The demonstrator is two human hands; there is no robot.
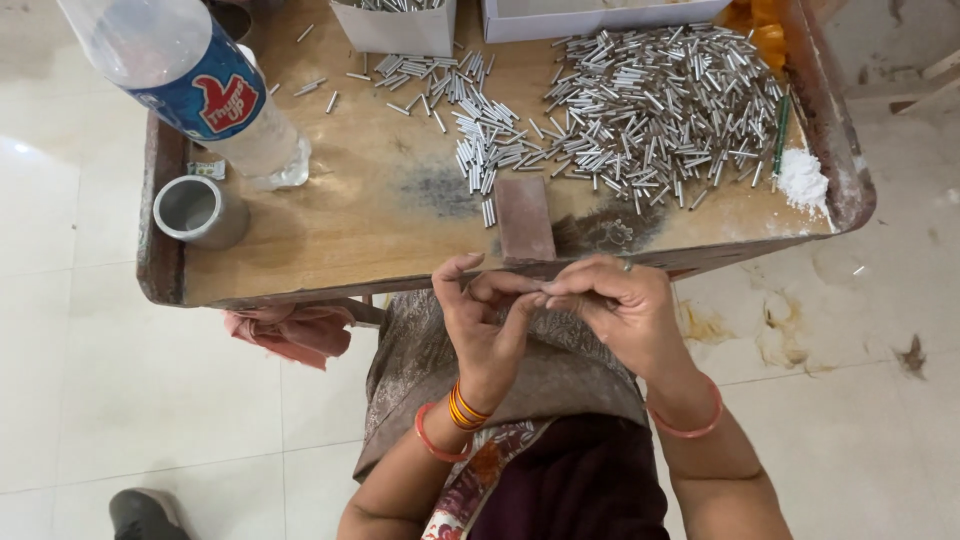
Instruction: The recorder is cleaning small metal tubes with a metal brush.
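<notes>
A thin, short metal tube piece [545, 290] sits between your two hands, just in front of the near edge of the low wooden work table [330, 240]; it is too small to see more of it. Your left hand [485, 315] is half curled, the thumb and first fingers pinched narrow around that piece. Your right hand [615, 310] meets it from the other side, its fingertips closed tightly on the same spot, so both hands touch each other there. Orange and red bangles are on both your wrists.

Just beyond your hands, a small reddish-brown rectangular block [524, 218] lies on the table edge. To your left on the table stands a round grey metal cup [198, 210], open at the top. Behind it, a clear plastic bottle [190, 80] stands tilted in the view, with a blue label band that has a red mark in its middle.

Further away, a wide heap of short shiny metal tubes [640, 120] covers the middle and right of the table. At the right edge you see a small pile of white powder [803, 180]. At the far side two white cardboard boxes [395, 28] stand side by side; the left one holds more tubes.
</notes>
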